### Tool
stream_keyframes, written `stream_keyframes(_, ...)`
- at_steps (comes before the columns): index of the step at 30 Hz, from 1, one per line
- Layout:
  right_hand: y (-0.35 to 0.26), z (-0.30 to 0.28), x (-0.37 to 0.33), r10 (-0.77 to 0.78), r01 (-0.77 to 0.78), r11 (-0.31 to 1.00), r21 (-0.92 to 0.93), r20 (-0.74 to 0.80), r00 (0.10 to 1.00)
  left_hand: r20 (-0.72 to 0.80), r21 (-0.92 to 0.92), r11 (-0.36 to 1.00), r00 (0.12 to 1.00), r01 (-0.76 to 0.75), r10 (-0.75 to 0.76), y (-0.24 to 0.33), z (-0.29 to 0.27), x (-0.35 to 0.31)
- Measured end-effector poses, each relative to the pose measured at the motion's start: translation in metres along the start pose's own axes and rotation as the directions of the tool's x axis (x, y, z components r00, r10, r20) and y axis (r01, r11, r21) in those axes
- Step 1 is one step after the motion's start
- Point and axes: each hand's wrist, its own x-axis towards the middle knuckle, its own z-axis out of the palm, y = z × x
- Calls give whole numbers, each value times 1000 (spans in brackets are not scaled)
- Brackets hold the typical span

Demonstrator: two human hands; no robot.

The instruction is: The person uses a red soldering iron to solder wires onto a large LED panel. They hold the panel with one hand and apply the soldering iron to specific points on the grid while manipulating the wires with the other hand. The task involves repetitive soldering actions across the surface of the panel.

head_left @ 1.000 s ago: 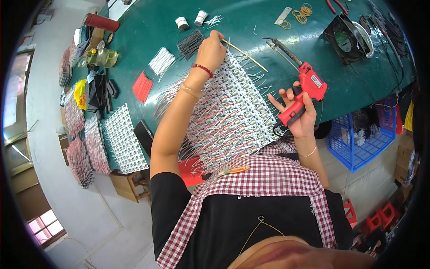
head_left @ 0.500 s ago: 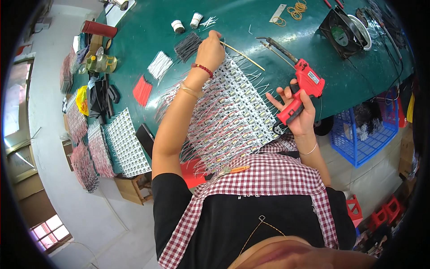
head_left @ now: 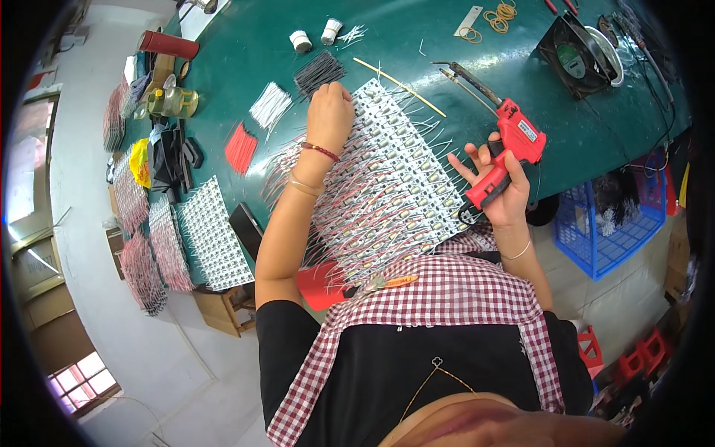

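Note:
My left hand [head_left: 330, 118] is closed at the near end of a pile of short black wires [head_left: 319, 71], by the upper left edge of a panel of small circuit boards [head_left: 398, 175]. Its fingertips point down and away, so whatever they pinch is hidden. Red and white wires stick out from the panel's boards. Held in my right hand [head_left: 508, 190] is a red soldering gun [head_left: 515, 135], its tip pointing up and left over the table. Beyond the panel's far edge lies a thin wooden stick [head_left: 402, 88]. White wires [head_left: 271, 106] and red wires [head_left: 240, 149] lie in piles to the left.
On the green table [head_left: 410, 30] are two tied white bundles [head_left: 331, 31], rubber bands [head_left: 499, 16] and a black fan [head_left: 570, 56]. More board panels [head_left: 216, 235] lie at the left. A blue plastic basket [head_left: 607, 223] stands below the table's right edge.
My left hand has come down toward me, away from the stick, to the near end of the black wires. The stick stays on the table. My right hand still holds the soldering gun.

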Motion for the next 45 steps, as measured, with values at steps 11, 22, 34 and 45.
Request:
stream_keyframes(11, -1, 0, 0, -9, 9, 1000, -11, -8, 1000, 231, -37, 995, 968, -95, 101, 39, -3, 33)
stream_keyframes(22, -2, 3, 1, -11, 11, 999, -41, -1, 1000, 298, 5, 998, 953, -62, 57, 29, 10, 44)
stream_keyframes(34, -1, 1, 1, -8, 8, 1000, -20, 2, 1000, 259, 113, 967, 947, -228, 193, 38, 8, 43)
stream_keyframes(45, 0, 1, -1, -12, 12, 1000, -12, -5, 1000, 193, -17, 995, 977, -94, 95, 25, 0, 34)
